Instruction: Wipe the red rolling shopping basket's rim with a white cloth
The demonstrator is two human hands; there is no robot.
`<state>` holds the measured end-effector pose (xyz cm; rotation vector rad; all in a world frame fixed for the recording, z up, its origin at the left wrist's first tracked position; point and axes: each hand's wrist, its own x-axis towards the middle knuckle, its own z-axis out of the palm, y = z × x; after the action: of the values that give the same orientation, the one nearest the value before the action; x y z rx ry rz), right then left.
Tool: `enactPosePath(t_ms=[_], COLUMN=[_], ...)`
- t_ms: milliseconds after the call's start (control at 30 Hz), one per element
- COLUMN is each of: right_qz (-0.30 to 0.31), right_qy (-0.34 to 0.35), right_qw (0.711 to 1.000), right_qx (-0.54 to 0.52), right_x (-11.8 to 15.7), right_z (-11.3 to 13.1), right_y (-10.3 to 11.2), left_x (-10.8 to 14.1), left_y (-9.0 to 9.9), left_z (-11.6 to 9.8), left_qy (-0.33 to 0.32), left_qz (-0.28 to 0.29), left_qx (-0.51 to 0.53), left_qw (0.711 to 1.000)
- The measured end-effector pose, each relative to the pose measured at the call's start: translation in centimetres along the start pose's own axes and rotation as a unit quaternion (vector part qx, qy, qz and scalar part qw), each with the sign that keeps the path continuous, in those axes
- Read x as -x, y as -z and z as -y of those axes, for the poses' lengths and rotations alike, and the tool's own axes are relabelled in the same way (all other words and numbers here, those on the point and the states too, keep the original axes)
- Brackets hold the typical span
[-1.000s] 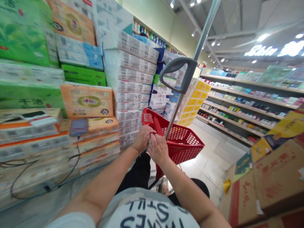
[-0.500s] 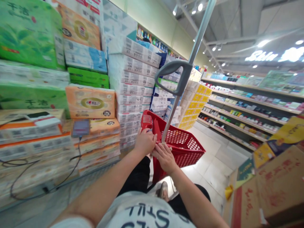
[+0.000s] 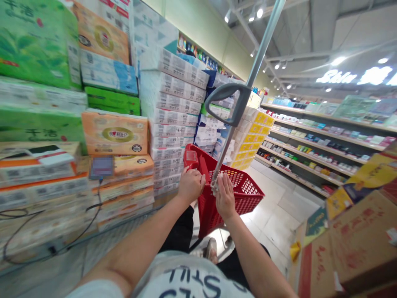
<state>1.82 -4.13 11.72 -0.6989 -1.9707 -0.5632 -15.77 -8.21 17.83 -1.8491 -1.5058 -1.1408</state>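
Observation:
A red plastic shopping cart (image 3: 248, 198) with a perforated basket stands in front of me. My left hand (image 3: 191, 185) is closed on the cart's red handle, just below a small rectangular holder (image 3: 191, 156). Beside the pole's foot, my right hand (image 3: 226, 198) is raised with its fingers stretched out and its back toward me. A tall metal pole (image 3: 228, 145) with a grey loop grip (image 3: 225, 87) rises from the cart and leans to the right. Some whitish stuff (image 3: 214, 187) shows at the pole's foot, near my right fingers; its kind is unclear.
Tissue packs (image 3: 114, 134) are stacked high on the left, with a small device (image 3: 101, 167) on a cable. White cartons (image 3: 176, 111) stand behind the cart. Cardboard boxes (image 3: 362, 236) line the right side. Shelves of goods (image 3: 316, 145) run along the back right. Pale tiles (image 3: 279, 215) cover the floor.
My right hand has lifted and shifted right, away from my left hand, with its fingers now pointing up. My left hand stays on the cart handle. The view has shifted slightly.

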Motion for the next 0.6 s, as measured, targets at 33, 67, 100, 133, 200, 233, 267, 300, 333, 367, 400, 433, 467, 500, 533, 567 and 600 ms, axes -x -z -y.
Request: enactPosePath(t_ms=[33, 67, 100, 133, 200, 233, 267, 300, 333, 367, 400, 433, 467, 500, 533, 567, 600], right_qz=[0.0, 0.008, 0.02, 0.032, 0.034, 0.023, 0.006, -0.015, -0.038, -0.059, -0.072, -0.072, -0.062, -0.046, -0.029, -0.015, -0.009], right_qy=[-0.004, -0.006, -0.007, -0.007, -0.01, -0.015, -0.02, -0.028, -0.039, -0.051, -0.063, -0.07, -0.072, -0.071, -0.068, -0.065, -0.062], right_qw=[1.0, 1.0, 1.0, 0.999, 0.998, 0.998, 0.998, 0.997, 0.995, 0.994, 0.992, 0.993, 0.993, 0.994, 0.995, 0.994, 0.994], right_qx=[-0.005, -0.01, -0.016, -0.023, -0.043, -0.055, -0.067, -0.076, -0.083, -0.082, -0.076, -0.069, -0.064, -0.064, -0.07, -0.082, -0.095], right_x=[-0.2, -0.1, 0.1, 0.3, 0.3, -0.1, -0.8, -1.7, -2.7, -3.6, -4.3, -4.6, -4.6, -4.3, -3.8, -3.4, -3.2], right_z=[0.0, 0.1, 0.3, 0.4, 0.5, 0.5, 0.5, 0.6, 0.6, 0.8, 0.9, 1.1, 1.4, 1.6, 1.7, 1.8, 1.7], right_y=[-0.1, -0.2, -0.3, -0.4, -0.3, -0.1, 0.2, 0.5, 0.8, 1.1, 1.2, 1.1, 0.9, 0.6, 0.2, -0.1, -0.3], left_x=[0.0, 0.1, 0.1, 0.2, 0.3, 0.3, 0.3, 0.3, 0.4, 0.4, 0.4, 0.4, 0.5, 0.5, 0.5, 0.5, 0.5], left_y=[0.0, 0.0, 0.0, 0.0, 0.1, 0.1, 0.1, 0.1, 0.1, 0.1, 0.2, 0.2, 0.3, 0.3, 0.4, 0.4, 0.4], left_z=[-0.1, -0.2, -0.3, -0.4, -0.5, -0.6, -0.6, -0.6, -0.6, -0.7, -0.7, -0.8, -0.8, -0.9, -0.9, -0.9, -0.9], left_qy=[0.0, -0.001, -0.002, -0.003, -0.005, -0.006, -0.005, -0.004, -0.003, -0.003, -0.003, -0.004, -0.004, -0.004, -0.005, -0.005, -0.005], left_qz=[0.0, 0.0, 0.001, 0.002, 0.003, 0.004, 0.003, 0.003, 0.005, 0.008, 0.011, 0.014, 0.015, 0.015, 0.014, 0.013, 0.013], left_qx=[-0.003, -0.004, -0.005, -0.005, -0.005, -0.005, -0.004, -0.003, -0.001, 0.001, 0.004, 0.007, 0.009, 0.01, 0.01, 0.009, 0.008], left_qw=[1.0, 1.0, 1.0, 1.0, 1.0, 1.0, 1.0, 1.0, 1.0, 1.0, 1.0, 1.0, 1.0, 1.0, 1.0, 1.0, 1.0])
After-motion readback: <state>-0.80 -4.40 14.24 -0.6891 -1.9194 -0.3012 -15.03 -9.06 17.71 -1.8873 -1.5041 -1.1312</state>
